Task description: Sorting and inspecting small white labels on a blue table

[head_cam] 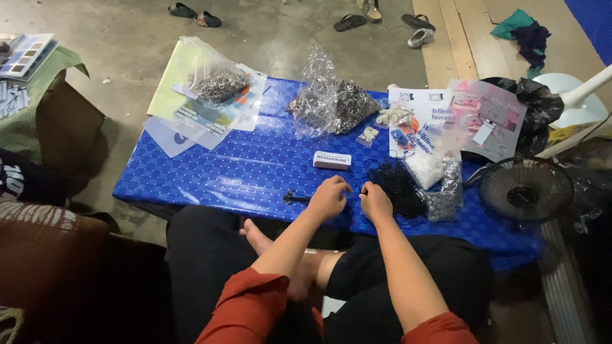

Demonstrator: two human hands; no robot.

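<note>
A low table with a blue cover stands on concrete floor, sandals at twelve o'clock. Left hand and right hand rest side by side, fingers curled together; black mesh pile lies at the right hand's two o'clock.

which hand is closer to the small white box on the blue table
The left hand. It rests just below the small white box, almost straight under it. The right hand sits further off to the box's lower right, beside the black tangled pile.
</note>
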